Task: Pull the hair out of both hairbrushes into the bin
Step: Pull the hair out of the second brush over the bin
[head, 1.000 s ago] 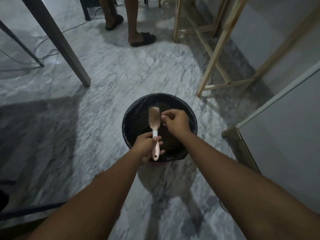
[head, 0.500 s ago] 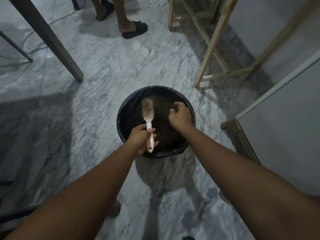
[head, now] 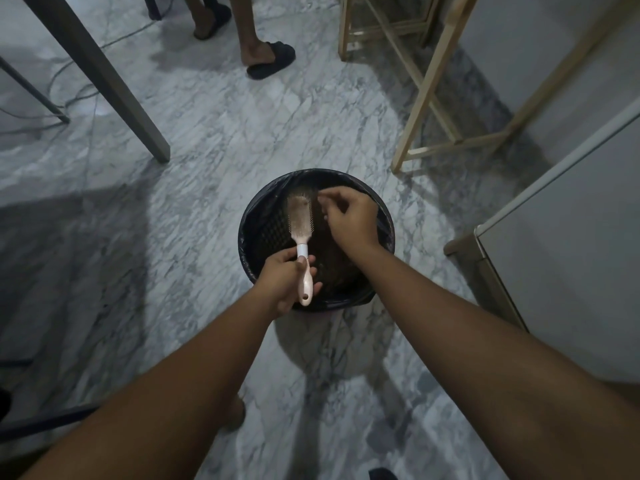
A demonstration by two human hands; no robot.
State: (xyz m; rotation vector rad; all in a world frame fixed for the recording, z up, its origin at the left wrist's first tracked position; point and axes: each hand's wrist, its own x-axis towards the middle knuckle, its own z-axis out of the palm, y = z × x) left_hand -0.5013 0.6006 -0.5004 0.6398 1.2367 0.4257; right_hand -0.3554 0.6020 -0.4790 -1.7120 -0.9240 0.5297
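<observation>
Your left hand (head: 282, 284) is wrapped around the pale pink handle of the hairbrush (head: 302, 233), fingers curled closed on it, thumb lying along the white collar just below the head. The brush points away from you, bristle face up, its head held over the open mouth of the bin (head: 387, 223) — above the inside, not resting on the rim. A dull mat of hair (head: 300, 216) clings across the bristles.

Your right hand (head: 351, 220) hovers over the far right part of the bin, just beside the brush head. Its fingers are bunched, thumb and forefinger drawn together at the tips near the top right edge of the bristles. Whether they are pinching a strand you cannot tell; the tips are too small and dark to read.

The bin is round, lined with a black bag, standing on grey-veined marble floor (head: 214, 133). Its inside is dim; a brownish mass shows low down, unclear.

Around you — a dark table leg (head: 114, 88) at upper left, a pale wooden frame (head: 420, 88) at upper right, a white cabinet (head: 568, 244) on the right. Another person's feet in black slippers (head: 272, 60) stand well beyond the bin.
</observation>
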